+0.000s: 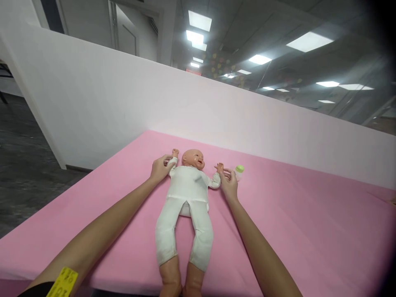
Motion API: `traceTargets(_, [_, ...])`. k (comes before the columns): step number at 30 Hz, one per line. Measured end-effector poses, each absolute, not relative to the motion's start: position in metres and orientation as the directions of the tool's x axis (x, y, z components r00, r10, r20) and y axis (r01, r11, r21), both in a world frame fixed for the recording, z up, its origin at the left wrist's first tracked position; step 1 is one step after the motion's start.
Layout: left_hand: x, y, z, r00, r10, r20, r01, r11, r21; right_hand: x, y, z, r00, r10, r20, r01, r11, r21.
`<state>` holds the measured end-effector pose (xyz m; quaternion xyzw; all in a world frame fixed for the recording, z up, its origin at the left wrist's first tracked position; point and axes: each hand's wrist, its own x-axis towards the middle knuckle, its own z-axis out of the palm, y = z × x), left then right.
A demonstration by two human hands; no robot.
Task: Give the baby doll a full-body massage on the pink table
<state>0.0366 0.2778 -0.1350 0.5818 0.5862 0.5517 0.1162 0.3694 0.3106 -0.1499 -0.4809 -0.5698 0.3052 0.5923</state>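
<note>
On the pink mattress [293,231], a baby doll [187,198] in a white suit lies face up, arms spread — left hand [161,168] closed on its one sleeve, right hand [229,183] pinching the other wrist — a green-capped bottle [239,171] just beside that hand.

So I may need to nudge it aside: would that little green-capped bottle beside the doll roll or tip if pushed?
Probably. The bottle looks small and light, so it would likely shift easily. Whether it stands or lies is unclear; the right hand partly hides it. The pink mat looks soft, which may slow rolling.
</note>
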Motion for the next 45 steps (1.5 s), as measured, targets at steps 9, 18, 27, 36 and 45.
traceTargets(9, [0.036, 0.286, -0.135, -0.359, 0.852, 0.381, 0.652, -0.063, 0.756, 0.374, 0.31, -0.152, 0.091, 0.971, 0.222, 0.405, 0.168, -0.899])
traceTargets(18, [0.032, 0.291, -0.125, -0.433, 0.879, 0.2, 0.54, 0.075, 0.838, 0.38, 0.321, -0.159, 0.151, 0.972, 0.18, 0.213, 0.146, -0.966])
traceTargets(27, [0.02, 0.261, -0.119, -0.093, 0.902, 0.422, 0.386, -0.358, 0.85, 0.396, 0.293, -0.13, -0.353, 0.846, 0.399, -0.061, 0.405, -0.912])
traceTargets(36, [0.003, 0.205, -0.123, 0.398, 0.745, 0.536, 0.615, -0.65, 0.447, 0.413, 0.265, -0.103, -0.659, 0.736, 0.152, 0.356, 0.484, -0.799])
traceTargets(45, [0.004, 0.198, -0.127, 0.463, 0.707, 0.535, 0.638, -0.684, 0.353, 0.401, 0.247, -0.1, -0.711, 0.696, 0.096, 0.483, 0.583, -0.653])
